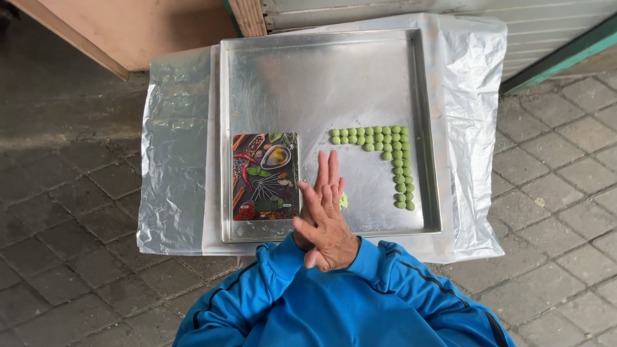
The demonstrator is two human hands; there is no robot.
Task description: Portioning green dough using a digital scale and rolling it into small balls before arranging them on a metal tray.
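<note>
head | flat palms [326,218] roll green ball [344,201] | metal tray [321,77]

We see brushed metal tray [321,77], shiny w/ dull patches; crinkly glossy plastic sheet [173,141] under; matt green balls [385,138]; rough stone paving [64,212].

One metal tray [257,83], one printed board [265,177], roughly thirty green balls [379,137]
</note>
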